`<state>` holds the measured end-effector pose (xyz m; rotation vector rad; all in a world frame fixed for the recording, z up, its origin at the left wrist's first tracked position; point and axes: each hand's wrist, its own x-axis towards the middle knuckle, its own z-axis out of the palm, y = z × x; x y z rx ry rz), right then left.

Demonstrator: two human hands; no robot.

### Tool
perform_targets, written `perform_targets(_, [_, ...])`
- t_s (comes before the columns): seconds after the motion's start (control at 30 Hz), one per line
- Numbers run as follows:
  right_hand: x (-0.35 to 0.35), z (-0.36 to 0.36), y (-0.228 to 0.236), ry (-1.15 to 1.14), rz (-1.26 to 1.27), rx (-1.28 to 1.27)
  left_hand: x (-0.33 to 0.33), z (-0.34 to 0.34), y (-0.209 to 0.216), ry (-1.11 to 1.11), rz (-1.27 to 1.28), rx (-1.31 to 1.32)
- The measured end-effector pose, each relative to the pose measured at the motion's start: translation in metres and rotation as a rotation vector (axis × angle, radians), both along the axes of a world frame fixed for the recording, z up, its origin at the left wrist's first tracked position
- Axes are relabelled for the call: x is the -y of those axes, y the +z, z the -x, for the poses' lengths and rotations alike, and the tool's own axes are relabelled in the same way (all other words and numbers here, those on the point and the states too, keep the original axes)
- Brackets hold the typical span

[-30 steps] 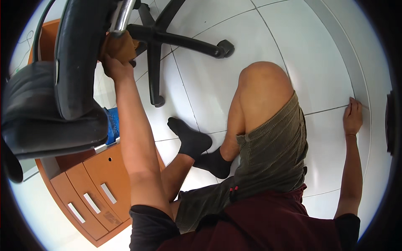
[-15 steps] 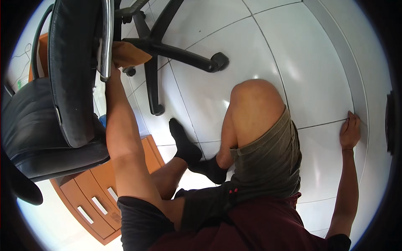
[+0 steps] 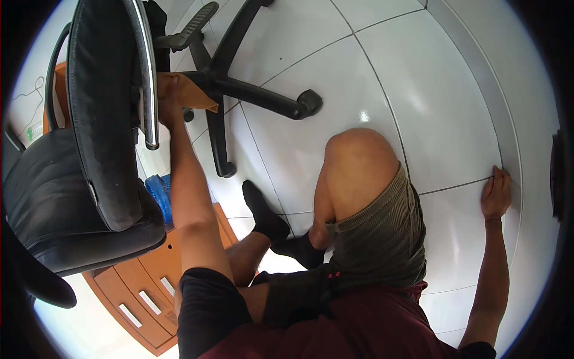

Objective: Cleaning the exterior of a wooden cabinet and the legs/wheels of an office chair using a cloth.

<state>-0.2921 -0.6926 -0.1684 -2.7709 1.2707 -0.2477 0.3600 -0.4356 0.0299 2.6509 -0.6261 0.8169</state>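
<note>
My left hand (image 3: pixel 170 107) grips a tan-brown cloth (image 3: pixel 197 96) beside the black office chair (image 3: pixel 98 119). A curved chrome bar (image 3: pixel 146 72) of the chair passes close to this hand, and part of the hand and cloth is behind it. One corner of the cloth hangs out over the chair's black star base (image 3: pixel 257 90). On the far right, my right hand (image 3: pixel 497 194) lies flat on the white floor tiles with the fingers stretched out, close to the foot of the wall. It holds nothing.
A wooden drawer cabinet (image 3: pixel 134 272) with pale handles stands at lower left, below the chair seat. Next to it is a blue object (image 3: pixel 160 194), partly hidden. My bent legs and black socks (image 3: pixel 260 209) take up the middle of the floor. A pale wall (image 3: pixel 532 179) borders the right.
My left hand has shifted slightly rightward with the cloth and shows more beside the chrome bar. The chair has turned a little, exposing more of the blue object. My right hand stays put.
</note>
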Motion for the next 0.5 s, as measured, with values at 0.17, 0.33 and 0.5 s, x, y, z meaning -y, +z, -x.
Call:
perform_targets(0.17, [0.002,-0.012,0.002,0.028,0.005,0.024,-0.063,-0.056,-0.084,0.210,0.248,-0.433])
perform_targets(0.33, [0.000,-0.012,0.006,0.050,0.018,0.001,-0.029,0.001,-0.130,0.117,-0.160,-0.135])
perform_targets(0.5, [0.000,-0.010,0.009,0.046,0.014,-0.010,-0.006,0.039,-0.107,-0.189,-0.470,0.377])
